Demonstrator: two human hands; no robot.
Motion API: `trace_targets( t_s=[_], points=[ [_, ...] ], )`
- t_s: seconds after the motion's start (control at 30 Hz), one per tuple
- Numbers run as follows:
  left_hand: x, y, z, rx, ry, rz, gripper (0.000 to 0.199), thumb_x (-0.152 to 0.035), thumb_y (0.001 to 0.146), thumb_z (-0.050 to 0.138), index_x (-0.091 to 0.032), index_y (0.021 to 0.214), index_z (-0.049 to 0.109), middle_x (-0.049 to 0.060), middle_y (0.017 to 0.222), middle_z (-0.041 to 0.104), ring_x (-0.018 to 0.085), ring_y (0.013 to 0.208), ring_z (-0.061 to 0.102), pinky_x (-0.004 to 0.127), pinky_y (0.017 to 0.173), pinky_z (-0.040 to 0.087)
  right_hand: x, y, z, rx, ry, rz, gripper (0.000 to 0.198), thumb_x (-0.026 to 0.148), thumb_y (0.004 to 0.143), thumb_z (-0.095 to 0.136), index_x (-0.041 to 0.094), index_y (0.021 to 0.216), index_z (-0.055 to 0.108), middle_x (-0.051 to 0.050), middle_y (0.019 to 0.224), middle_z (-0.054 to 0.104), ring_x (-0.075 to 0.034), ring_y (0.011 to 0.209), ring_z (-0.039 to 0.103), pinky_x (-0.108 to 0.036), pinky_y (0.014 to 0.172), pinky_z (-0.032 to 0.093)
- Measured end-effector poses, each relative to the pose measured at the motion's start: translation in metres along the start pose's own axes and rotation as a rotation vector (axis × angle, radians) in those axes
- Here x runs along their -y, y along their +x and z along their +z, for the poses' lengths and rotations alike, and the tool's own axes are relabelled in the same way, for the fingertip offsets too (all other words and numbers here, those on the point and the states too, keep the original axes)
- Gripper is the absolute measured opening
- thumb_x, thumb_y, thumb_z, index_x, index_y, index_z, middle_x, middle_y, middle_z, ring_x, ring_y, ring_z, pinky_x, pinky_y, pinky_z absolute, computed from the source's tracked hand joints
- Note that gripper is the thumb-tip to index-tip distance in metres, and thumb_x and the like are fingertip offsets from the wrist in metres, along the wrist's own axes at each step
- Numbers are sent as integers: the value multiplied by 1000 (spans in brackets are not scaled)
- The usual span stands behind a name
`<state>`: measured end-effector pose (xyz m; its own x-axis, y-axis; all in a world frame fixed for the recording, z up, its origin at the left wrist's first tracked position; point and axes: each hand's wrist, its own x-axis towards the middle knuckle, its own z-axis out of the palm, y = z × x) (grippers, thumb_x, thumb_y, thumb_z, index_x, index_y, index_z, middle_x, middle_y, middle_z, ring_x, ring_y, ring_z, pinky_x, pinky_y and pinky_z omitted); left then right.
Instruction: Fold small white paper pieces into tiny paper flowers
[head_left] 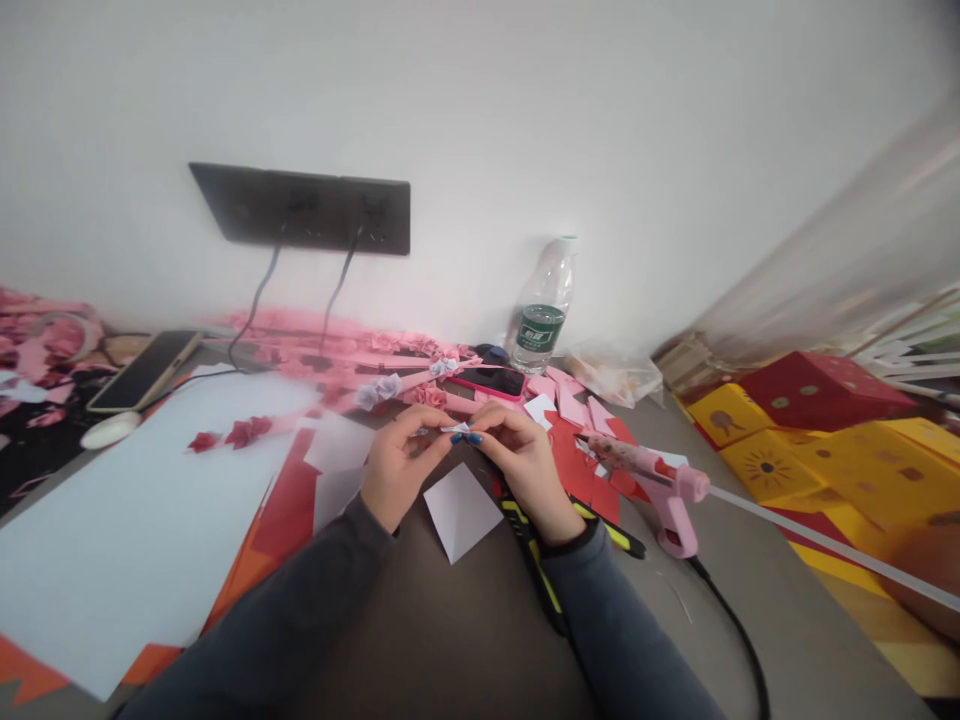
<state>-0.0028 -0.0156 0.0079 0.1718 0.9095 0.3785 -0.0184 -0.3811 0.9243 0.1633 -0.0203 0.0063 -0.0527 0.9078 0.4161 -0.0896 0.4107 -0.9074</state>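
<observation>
Between the fingertips of both hands is a small folded piece of white paper [455, 428]. My left hand [401, 462] pinches its left end, and my right hand [523, 462] pinches the right end, thumbs nearly meeting. Fingers cover most of the piece, so its full shape is hidden. Just below the hands, a creased white paper square [461, 512] lies on the grey table. Under my right wrist are black-and-yellow scissors [534, 560], partly covered. Behind the hands lie pink paper strips with paper flowers [379, 390] in white and pink.
A pink glue gun [660, 485] with a long glue stick lies right, its cord running forward. Red paper pieces [574, 455], a water bottle [541, 310] and a phone [491, 380] stand behind. White sheets [150, 510] cover the left; yellow boxes [862, 470] sit far right.
</observation>
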Motion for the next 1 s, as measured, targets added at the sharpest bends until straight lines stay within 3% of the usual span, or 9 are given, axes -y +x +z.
trace_targets(
  t_s=[0.47,0.8,0.9,1.0],
  points=[
    [-4,1,-3,38,402,206,9,-16,89,59,-20,87,68,4,88,71,17,84,66,25,68,51,3,-1,0,-5,-190,-33,20,40,89,66,22,80,66,-3,80,59,-19,78,54,-33,70,42],
    [-3,2,-3,73,384,173,10,-13,88,60,-19,86,68,4,88,71,17,85,66,27,74,51,-1,-2,1,9,-51,62,19,41,86,69,22,91,67,-2,82,60,-17,75,55,-30,66,43],
    [-2,2,-4,75,395,181,9,-13,87,61,-19,86,67,4,87,71,18,86,66,29,79,52,0,-1,1,20,-78,49,22,43,84,72,22,82,68,-3,80,61,-18,76,56,-31,67,44],
    [-1,3,-4,75,411,158,9,-14,87,61,-20,85,68,4,87,71,18,85,66,27,73,51,0,0,1,-1,-90,48,24,44,83,72,21,76,67,-2,77,60,-18,73,55,-31,66,43]
  ],
)
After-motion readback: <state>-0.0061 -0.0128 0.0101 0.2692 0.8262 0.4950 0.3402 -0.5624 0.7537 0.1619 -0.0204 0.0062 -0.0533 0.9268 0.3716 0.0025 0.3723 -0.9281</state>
